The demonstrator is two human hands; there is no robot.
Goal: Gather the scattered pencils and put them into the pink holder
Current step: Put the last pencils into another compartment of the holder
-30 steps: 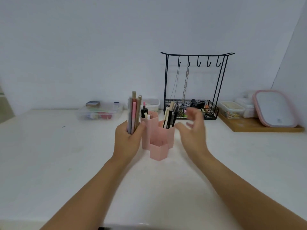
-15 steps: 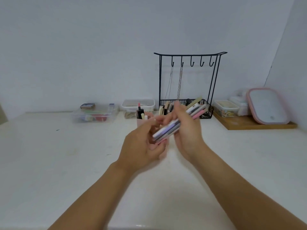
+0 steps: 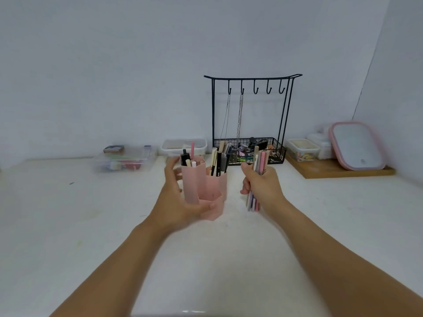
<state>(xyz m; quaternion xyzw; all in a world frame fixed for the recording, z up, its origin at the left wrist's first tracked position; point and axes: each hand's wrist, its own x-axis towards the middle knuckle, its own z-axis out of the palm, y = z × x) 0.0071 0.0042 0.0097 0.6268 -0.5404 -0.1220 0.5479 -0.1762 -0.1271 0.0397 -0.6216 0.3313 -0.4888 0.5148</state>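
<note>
The pink holder, made of several hexagonal tubes, stands on the white table a little left of centre, with pens and pencils upright in its back tubes. My left hand wraps around its left side, thumb on the low front tube. To the right of the holder, my right hand grips a bundle of pencils held upright, their lower ends just above the table.
A black wire jewellery rack with a basket stands behind the holder. Clear plastic boxes sit at the back left, and a white tub behind the holder. At the back right, a wooden board carries containers and a pink-rimmed lid.
The pencil bundle passed from my left hand to my right hand, which moved right of the holder. My left hand went to the holder and took hold of it.
</note>
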